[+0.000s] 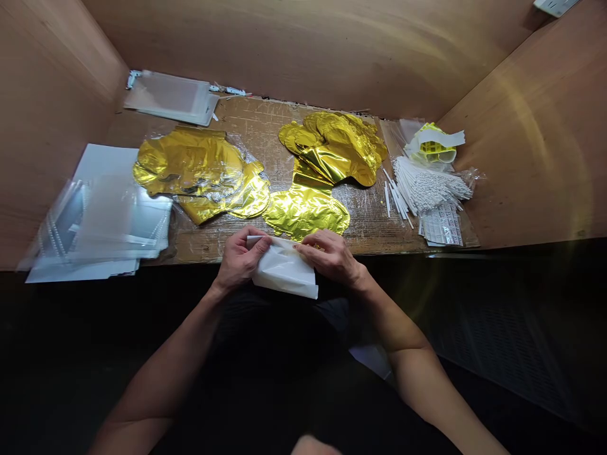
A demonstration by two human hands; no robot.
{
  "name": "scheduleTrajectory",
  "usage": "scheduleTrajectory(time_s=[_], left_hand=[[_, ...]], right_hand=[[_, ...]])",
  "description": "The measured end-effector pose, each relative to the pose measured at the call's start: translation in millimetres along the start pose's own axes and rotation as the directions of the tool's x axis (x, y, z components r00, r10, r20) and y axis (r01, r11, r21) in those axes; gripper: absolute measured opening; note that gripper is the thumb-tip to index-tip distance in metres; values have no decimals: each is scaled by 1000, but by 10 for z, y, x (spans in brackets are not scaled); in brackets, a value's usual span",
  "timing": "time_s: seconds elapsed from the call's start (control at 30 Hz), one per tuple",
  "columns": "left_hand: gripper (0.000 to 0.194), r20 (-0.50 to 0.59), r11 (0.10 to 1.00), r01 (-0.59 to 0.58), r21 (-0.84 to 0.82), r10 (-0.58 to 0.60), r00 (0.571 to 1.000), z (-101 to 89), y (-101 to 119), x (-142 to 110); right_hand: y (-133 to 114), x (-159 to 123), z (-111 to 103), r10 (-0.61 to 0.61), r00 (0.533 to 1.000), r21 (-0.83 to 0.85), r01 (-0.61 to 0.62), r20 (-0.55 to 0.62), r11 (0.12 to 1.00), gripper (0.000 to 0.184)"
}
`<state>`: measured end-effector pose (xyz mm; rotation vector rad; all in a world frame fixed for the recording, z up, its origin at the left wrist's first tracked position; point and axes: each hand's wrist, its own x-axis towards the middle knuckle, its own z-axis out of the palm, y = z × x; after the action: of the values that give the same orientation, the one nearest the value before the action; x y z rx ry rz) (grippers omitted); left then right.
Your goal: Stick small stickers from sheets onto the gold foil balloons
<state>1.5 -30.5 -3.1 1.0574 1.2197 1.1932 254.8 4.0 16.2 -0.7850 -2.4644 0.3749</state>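
Observation:
Both hands grip a small white plastic bag (284, 272) at the near edge of the wooden table (265, 129). My left hand (239, 259) is closed on its left top corner. My right hand (332, 256) pinches its right top edge. Just beyond the bag lies a flat gold foil balloon (306, 212). A heap of gold foil balloons (339, 145) sits further back. Another gold foil pile (199, 170), partly in clear wrap, lies to the left.
A stack of clear plastic bags (102, 218) rests at the left edge, another stack (171, 98) at the back left. White sticks (427, 186), a sticker sheet (443, 227) and a yellow-white tape roll (434, 148) lie at the right. Wooden walls enclose the table on three sides.

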Motion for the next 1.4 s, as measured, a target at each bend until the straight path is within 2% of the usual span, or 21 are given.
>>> scheduleTrajectory(time_s=[0.1, 0.17, 0.23, 0.27, 0.3, 0.33, 0.4, 0.43, 0.5, 0.53, 0.6, 0.67, 0.77, 0.83, 0.9, 1.0, 1.13, 1.2, 1.27, 1.33, 1.4], left_hand=[[35, -2, 1000, -6, 19, 6, 1000, -8, 8, -14], [33, -6, 998, -15, 58, 16, 1000, -25, -6, -30], [29, 43, 989, -66, 129, 61, 997, -33, -45, -50], [25, 114, 976, -128, 178, 109, 987, -27, -72, -59], [21, 216, 946, -224, 233, 174, 961, -12, -103, -67], [18, 334, 896, -339, 287, 238, 912, 12, -137, -74], [14, 545, 743, -552, 378, 304, 782, 79, -205, -85], [14, 610, 661, -621, 421, 301, 733, 115, -236, -90], [17, 665, 540, -680, 496, 267, 698, 173, -285, -99], [18, 676, 506, -689, 519, 250, 693, 191, -303, -102], [20, 689, 471, -704, 532, 243, 683, 204, -323, -105], [21, 694, 462, -712, 528, 248, 676, 195, -330, -102], [19, 694, 462, -718, 520, 261, 671, 175, -334, -94], [17, 704, 451, -731, 513, 266, 659, 170, -340, -94], [17, 711, 420, -744, 520, 268, 649, 176, -349, -103], [15, 699, 345, -744, 572, 269, 663, 200, -360, -124], [9, 678, 297, -733, 612, 281, 679, 227, -377, -136], [9, 676, 295, -735, 611, 289, 678, 231, -396, -131], [10, 675, 292, -739, 607, 302, 673, 230, -426, -119], [11, 673, 306, -743, 596, 314, 669, 224, -456, -95], [12, 657, 377, -731, 568, 328, 679, 207, -461, -59]], right_hand=[[-80, 11, -6, 56, 998, 93, -53, -25, 994, 17], [-104, 19, -32, 144, 986, 254, -119, -84, 960, 15], [-65, 42, -62, 300, 943, 442, -209, -146, 872, 19], [-22, 62, -69, 389, 909, 506, -267, -151, 820, 21], [32, 87, -64, 466, 875, 537, -333, -130, 775, 22], [90, 116, -45, 519, 850, 536, -398, -88, 744, 22], [191, 176, 34, 548, 836, 455, -501, 34, 736, 18], [225, 201, 86, 535, 840, 381, -524, 87, 761, 17], [257, 233, 184, 515, 849, 164, -528, 117, 833, 15], [259, 237, 217, 519, 851, 28, -522, 85, 852, 16], [259, 228, 235, 528, 849, -199, -522, -26, 830, 20], [271, 208, 204, 510, 857, -276, -507, -67, 816, 24], [324, 196, 154, 429, 899, -236, -399, 92, 886, 25], [377, 208, 152, 385, 901, -209, -345, 199, 915, 24], [437, 231, 163, 369, 896, -198, -326, 246, 924, 25], [522, 270, 155, 383, 889, -127, -362, 250, 923, 28], [646, 339, 46, 489, 843, 167, -528, 226, 833, 34], [759, 401, -54, 494, 831, 344, -555, 254, 757, 40], [942, 491, -215, 491, 819, 447, -574, 298, 686, 47], [1189, 596, -468, 603, 761, 360, -647, 241, 672, 49], [1442, 685, -797, 762, 648, 166, -752, 10, 638, 46]])
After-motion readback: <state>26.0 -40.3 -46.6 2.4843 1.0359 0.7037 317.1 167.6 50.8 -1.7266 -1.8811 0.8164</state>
